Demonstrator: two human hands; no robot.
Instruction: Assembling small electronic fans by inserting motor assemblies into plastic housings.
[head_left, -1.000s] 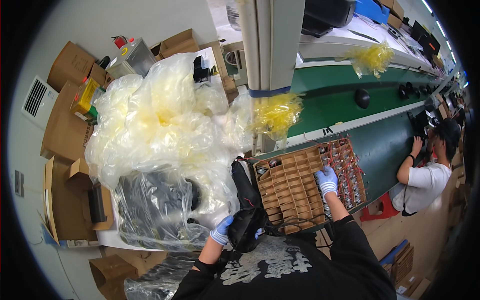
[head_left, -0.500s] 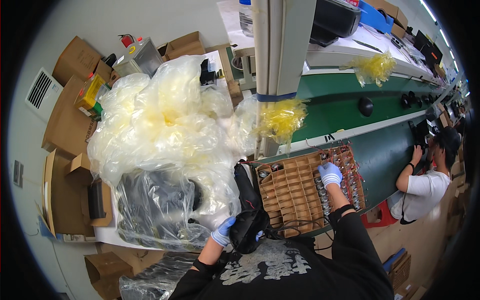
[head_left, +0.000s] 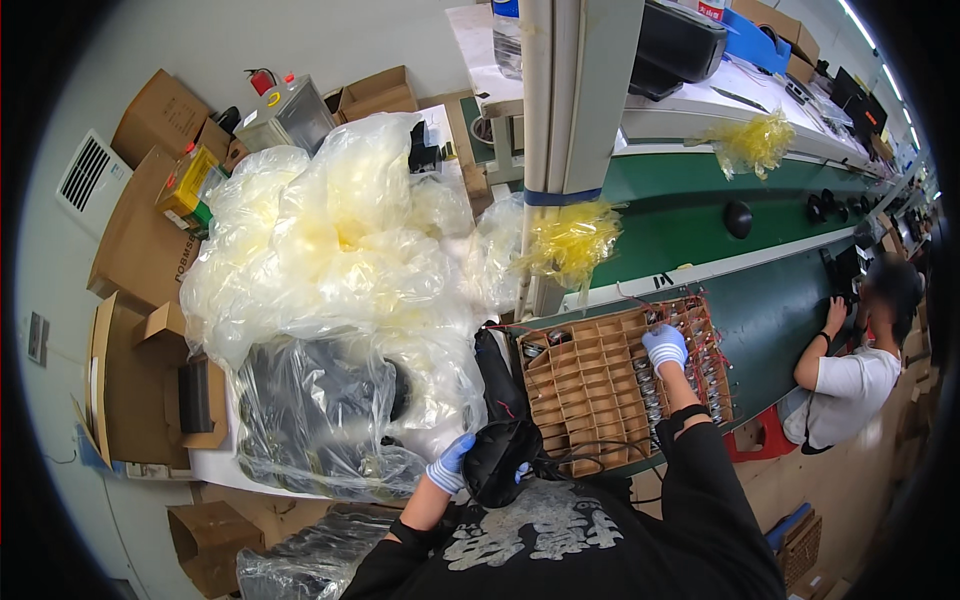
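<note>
Now the right hand (head_left: 665, 347), in a blue-and-white glove, reaches forward into the far right part of the cardboard divider tray (head_left: 590, 385), fingers curled down over a row of small dark parts (head_left: 648, 385) in its cells; whether it grips one I cannot tell. The left hand (head_left: 452, 462), gloved alike, lies low and to the left, closed on a black bag-like item (head_left: 500, 455) just beside the tray's near-left corner. The tray's long axis runs from near left to far right, so the right hand is the nearer to the filled cells. Beyond the tray runs the green conveyor belt (head_left: 700, 225); a heap of clear plastic bags (head_left: 330, 260) crowds the left side. Open room lies mainly over the tray's empty left cells. Another person (head_left: 850, 370) works well apart on the right.
</note>
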